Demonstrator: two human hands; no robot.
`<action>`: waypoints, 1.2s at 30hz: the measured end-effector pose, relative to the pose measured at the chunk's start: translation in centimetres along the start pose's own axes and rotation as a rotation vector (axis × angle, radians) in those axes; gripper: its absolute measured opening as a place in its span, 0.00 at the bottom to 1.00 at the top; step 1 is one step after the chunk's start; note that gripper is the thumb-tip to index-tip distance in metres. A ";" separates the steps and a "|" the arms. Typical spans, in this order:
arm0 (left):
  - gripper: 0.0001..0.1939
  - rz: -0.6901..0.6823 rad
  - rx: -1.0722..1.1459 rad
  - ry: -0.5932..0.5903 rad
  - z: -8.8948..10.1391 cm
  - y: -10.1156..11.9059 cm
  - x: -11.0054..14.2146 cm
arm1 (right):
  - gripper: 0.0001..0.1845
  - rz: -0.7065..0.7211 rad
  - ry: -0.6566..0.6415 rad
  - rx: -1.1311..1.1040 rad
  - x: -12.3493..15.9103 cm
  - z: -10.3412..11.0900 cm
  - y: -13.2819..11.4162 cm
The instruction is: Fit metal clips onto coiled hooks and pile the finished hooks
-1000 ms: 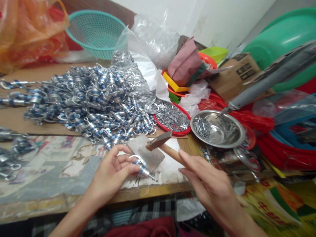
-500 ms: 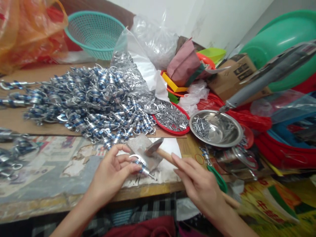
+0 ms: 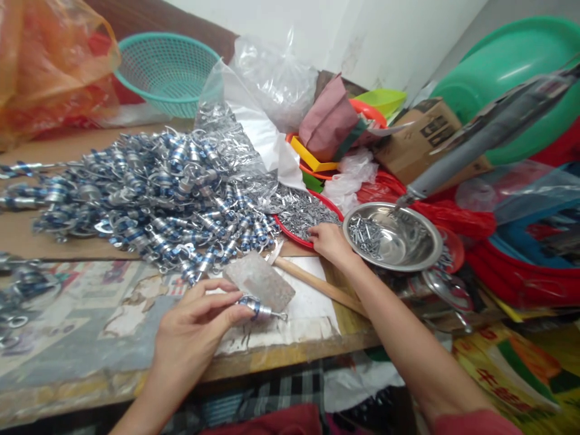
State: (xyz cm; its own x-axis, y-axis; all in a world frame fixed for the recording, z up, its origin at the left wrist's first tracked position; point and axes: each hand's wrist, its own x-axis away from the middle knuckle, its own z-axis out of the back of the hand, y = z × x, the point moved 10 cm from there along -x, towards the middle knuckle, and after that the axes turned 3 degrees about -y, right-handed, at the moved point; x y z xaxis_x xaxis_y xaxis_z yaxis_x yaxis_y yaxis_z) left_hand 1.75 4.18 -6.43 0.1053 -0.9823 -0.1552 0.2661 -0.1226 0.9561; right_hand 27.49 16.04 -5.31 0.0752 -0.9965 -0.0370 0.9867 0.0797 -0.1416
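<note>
My left hand (image 3: 203, 320) pinches a silver-and-blue metal fitting (image 3: 258, 308) with a small ring at its right end, between thumb and fingers. It is held just in front of a flat grey metal block (image 3: 260, 281) on white paper. My right hand (image 3: 330, 241) reaches over the near edge of a red tray (image 3: 292, 237); its fingertips are bent together among small grey metal pieces (image 3: 308, 208), and what they grip is too small to make out. A hammer (image 3: 317, 284) lies beside the block, its wooden handle passing under my right forearm.
A large heap of similar fittings (image 3: 149, 187) spreads over the left of the bench, with more at the left edge. A steel bowl (image 3: 417, 260) holding small pins stands right of the tray. Behind are a turquoise basket (image 3: 167, 45), plastic bags, a cardboard box (image 3: 408, 136) and a grey pole-like tool (image 3: 475, 145).
My right hand has let go of the hammer, which now lies on the bench, and has moved up to the red tray. My left hand still holds the fitting, now turned slightly.
</note>
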 end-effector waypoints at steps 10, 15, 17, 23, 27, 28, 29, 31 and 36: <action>0.05 -0.260 -0.094 -0.148 -1.3 2.1 0.4 | 0.18 0.006 -0.150 0.089 -1.9 -1.3 1.0; 0.04 -0.287 -0.075 -0.168 -1.5 2.3 0.5 | 0.16 0.014 -0.088 0.067 -1.8 -1.5 1.4; 0.04 -0.276 -0.085 -0.146 -1.2 2.4 0.5 | 0.15 0.015 -0.045 0.040 -1.7 -1.4 1.5; 0.05 -0.172 -0.053 -0.145 -0.9 2.3 0.3 | 0.11 0.026 0.119 -0.101 -1.0 0.9 1.7; 0.06 -0.101 -0.039 -0.090 -0.3 1.8 0.2 | 0.12 0.086 0.195 -0.265 2.0 2.9 -1.7; 0.07 -0.083 -0.043 -0.077 -0.2 1.6 0.2 | 0.11 0.129 0.192 -0.346 3.2 3.2 -3.2; 0.08 -0.063 -0.047 -0.067 -0.1 1.3 0.2 | 0.10 0.210 0.173 -0.520 4.5 3.4 -5.1; 0.11 -0.018 -0.048 -0.061 -0.1 0.6 0.4 | 0.09 0.359 0.123 -0.805 7.3 3.6 -8.7; 0.16 0.023 -0.047 -0.037 0.0 -0.1 0.5 | 0.13 0.334 0.054 -1.073 10.3 2.4 -11.9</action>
State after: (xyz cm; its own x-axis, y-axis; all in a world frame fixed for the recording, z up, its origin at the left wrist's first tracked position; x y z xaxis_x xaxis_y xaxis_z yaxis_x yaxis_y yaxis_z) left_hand 1.79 3.72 -6.55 0.0763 -0.9894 -0.1235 0.3087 -0.0943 0.9465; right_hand 16.85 4.81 -1.66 0.2801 -0.9207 -0.2716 0.2817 0.3493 -0.8937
